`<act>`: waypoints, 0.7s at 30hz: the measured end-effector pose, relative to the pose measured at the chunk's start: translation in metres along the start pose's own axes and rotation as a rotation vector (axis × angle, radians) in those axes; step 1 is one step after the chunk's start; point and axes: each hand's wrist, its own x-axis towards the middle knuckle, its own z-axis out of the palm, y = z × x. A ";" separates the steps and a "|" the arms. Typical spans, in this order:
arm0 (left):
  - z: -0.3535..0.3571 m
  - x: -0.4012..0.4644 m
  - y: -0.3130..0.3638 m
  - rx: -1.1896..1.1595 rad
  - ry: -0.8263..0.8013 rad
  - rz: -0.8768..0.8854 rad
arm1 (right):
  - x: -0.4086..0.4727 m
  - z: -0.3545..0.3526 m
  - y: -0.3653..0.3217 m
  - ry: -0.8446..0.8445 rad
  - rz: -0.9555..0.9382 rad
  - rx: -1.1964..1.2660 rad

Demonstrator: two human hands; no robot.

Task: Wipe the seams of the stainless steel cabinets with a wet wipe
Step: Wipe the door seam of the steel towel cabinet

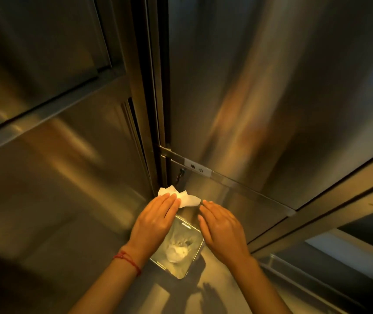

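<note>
**Wipe at the foot of the seam, pressed under flat fingers**

Head view: I see the wet wipe (179,197) crumpled against the bottom of the vertical seam (158,123) between two stainless steel cabinets (260,87). I judge it light, limp and damp; it should fold into the gap easily but bunch up and slide if only pressed. Better to pinch it at a fold. My left hand (156,217) lies on it with fingers straight, pressing rather than gripping. My right hand (220,226) hovers just beside the wipe, fingers extended, holding nothing. A metal container (181,250) sits below both hands.
</note>
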 end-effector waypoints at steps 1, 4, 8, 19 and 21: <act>0.009 -0.006 0.000 -0.005 -0.013 0.006 | -0.005 0.009 0.001 -0.025 0.010 -0.002; 0.034 -0.023 -0.002 -0.021 -0.037 0.008 | -0.016 0.036 0.004 -0.092 0.039 0.019; 0.060 -0.041 -0.003 -0.043 -0.049 0.005 | -0.028 0.064 0.009 -0.144 0.082 0.021; 0.125 -0.078 -0.012 -0.111 -0.136 -0.046 | -0.049 0.127 0.025 -0.490 0.190 0.083; 0.136 -0.084 -0.012 -0.127 -0.161 -0.052 | -0.051 0.137 0.026 -0.466 0.212 0.094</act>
